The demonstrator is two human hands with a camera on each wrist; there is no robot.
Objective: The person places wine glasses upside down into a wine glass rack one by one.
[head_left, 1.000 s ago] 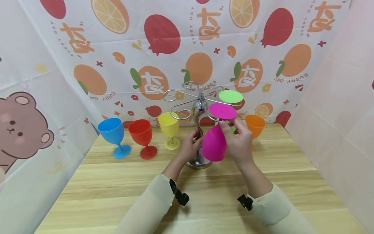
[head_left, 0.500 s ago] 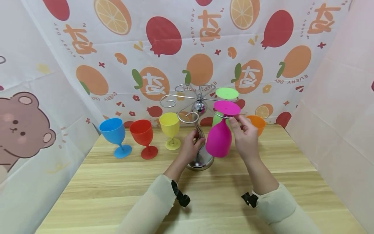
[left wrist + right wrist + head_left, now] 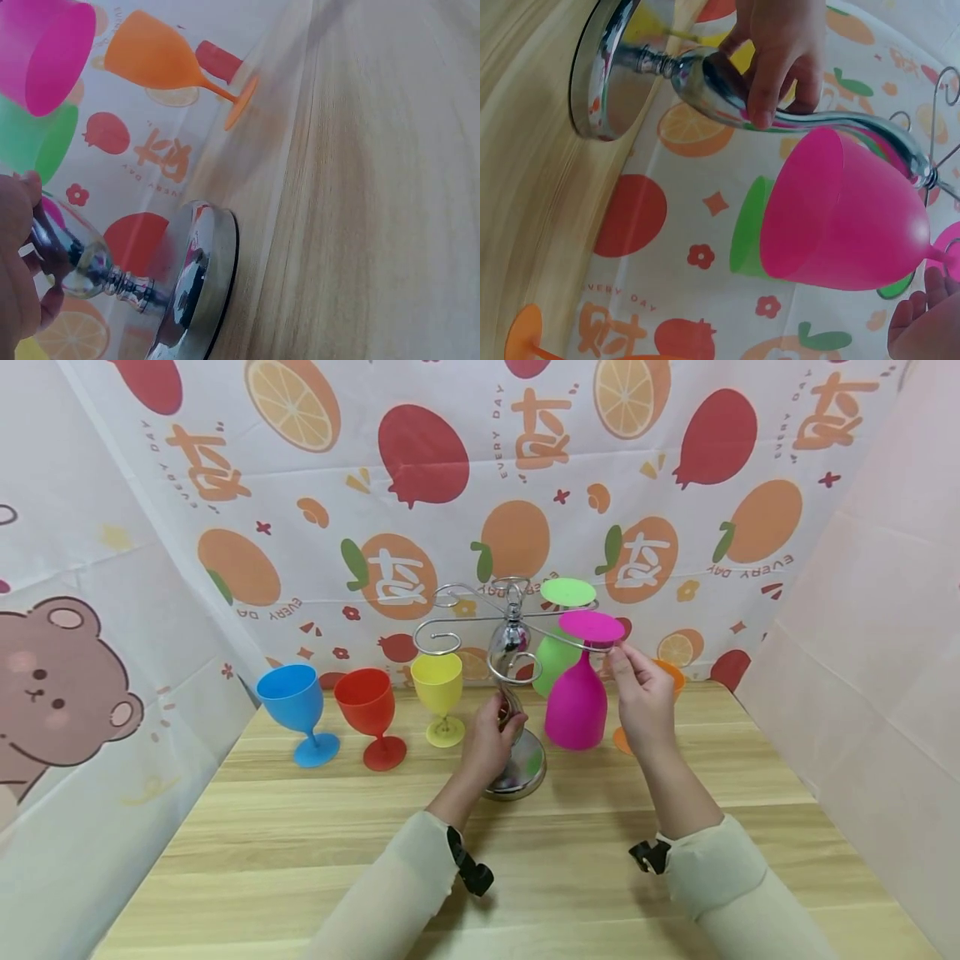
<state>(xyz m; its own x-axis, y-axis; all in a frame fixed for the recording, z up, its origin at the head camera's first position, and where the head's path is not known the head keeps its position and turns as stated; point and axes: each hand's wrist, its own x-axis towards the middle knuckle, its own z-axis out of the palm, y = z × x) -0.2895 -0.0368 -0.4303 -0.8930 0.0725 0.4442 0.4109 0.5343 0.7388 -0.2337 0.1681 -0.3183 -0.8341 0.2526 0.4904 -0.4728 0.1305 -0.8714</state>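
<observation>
My left hand (image 3: 491, 739) grips the curved chrome stem of the goblet rack (image 3: 513, 764); the left wrist view shows fingertips round its bulge. A magenta goblet (image 3: 576, 706) hangs upside down from one wire arm, its foot resting on the loop. At that loop my right hand (image 3: 647, 697) pinches the wire end with thumb and fingers, close under the goblet's foot. Behind it a green goblet (image 3: 557, 662) also hangs upside down, partly hidden by the magenta one. In the right wrist view the magenta goblet's bowl (image 3: 847, 217) lies beside the stem.
Blue (image 3: 292, 697), red (image 3: 366, 703) and yellow (image 3: 437, 685) goblets stand upright left of the rack. An orange goblet (image 3: 154, 52) stands at the right, partly behind my right hand in the head view. Behind the wooden table (image 3: 337, 843) hangs a fruit-print cloth (image 3: 300, 568).
The rack's top has turned: the magenta goblet has swung right and back, and the green one left. My right hand moved right with the loop; my left hand kept its grip on the stem.
</observation>
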